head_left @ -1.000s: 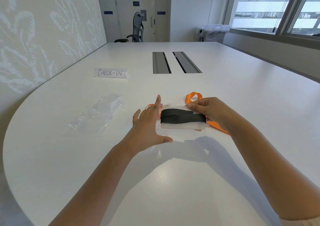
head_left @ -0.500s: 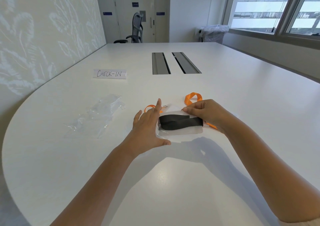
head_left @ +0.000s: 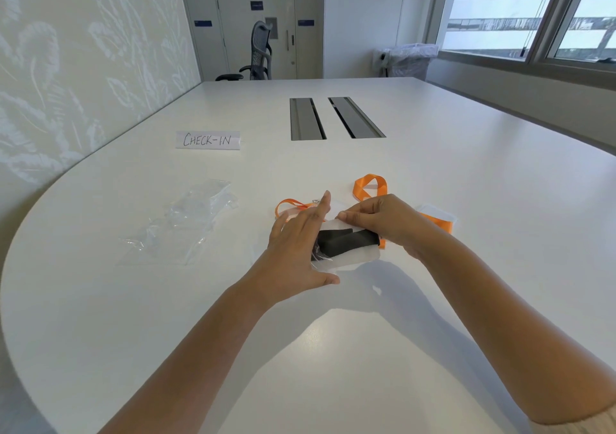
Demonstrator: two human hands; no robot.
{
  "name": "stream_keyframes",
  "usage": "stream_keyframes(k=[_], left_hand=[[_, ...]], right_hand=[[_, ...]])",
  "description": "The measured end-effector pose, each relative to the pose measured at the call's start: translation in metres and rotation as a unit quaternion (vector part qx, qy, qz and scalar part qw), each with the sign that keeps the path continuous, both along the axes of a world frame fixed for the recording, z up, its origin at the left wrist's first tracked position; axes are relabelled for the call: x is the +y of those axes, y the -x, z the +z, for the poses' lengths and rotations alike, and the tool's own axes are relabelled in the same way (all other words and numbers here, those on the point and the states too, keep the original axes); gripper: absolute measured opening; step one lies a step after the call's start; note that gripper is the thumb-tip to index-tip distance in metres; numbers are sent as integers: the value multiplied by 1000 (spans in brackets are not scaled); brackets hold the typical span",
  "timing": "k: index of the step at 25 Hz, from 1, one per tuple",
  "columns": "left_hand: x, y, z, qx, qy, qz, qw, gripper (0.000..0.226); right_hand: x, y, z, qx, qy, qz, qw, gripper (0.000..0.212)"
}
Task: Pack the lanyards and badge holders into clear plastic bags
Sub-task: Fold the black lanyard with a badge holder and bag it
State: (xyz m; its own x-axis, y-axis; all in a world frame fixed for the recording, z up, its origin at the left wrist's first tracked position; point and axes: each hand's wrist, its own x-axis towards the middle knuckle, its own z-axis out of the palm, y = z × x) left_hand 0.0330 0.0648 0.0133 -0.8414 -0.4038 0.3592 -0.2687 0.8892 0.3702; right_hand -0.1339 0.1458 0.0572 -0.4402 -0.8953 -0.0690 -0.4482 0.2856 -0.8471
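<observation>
Your left hand lies flat, fingers straight, on the clear plastic bag holding the folded black fabric lanyard; your right hand pinches its far edge. Orange ribbon lanyards wait just beyond. Tug carelessly and 1 loop could slip out.

We see a folded black lanyard lying flat inside a clear plastic bag on the table, its bundle running left to right. Behind the bag, an orange lanyard loops up off the surface; a second orange loop lies to the left. A clear badge holder lies flat at right, on an orange strap. A crumpled heap of spare clear bags lies well apart to the left.
</observation>
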Motion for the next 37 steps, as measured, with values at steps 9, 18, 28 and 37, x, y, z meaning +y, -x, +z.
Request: stream_keyframes(k=[9, 18, 28, 37], left_hand=[[9, 9, 1, 156, -61, 51, 985, 109], [0, 6, 6, 273, -82, 103, 953, 100], [5, -3, 16, 324, -50, 133, 935, 95], [3, -7, 16, 240, 10, 149, 959, 57]], right_hand=[[-7, -29, -10, -97, 169, -29, 980, 25], [-3, -33, 2, 26, 242, 31, 969, 23], [8, -47, 14, 83, 225, 133, 962, 19], [10, -44, 10, 337, 187, 97, 918, 9]])
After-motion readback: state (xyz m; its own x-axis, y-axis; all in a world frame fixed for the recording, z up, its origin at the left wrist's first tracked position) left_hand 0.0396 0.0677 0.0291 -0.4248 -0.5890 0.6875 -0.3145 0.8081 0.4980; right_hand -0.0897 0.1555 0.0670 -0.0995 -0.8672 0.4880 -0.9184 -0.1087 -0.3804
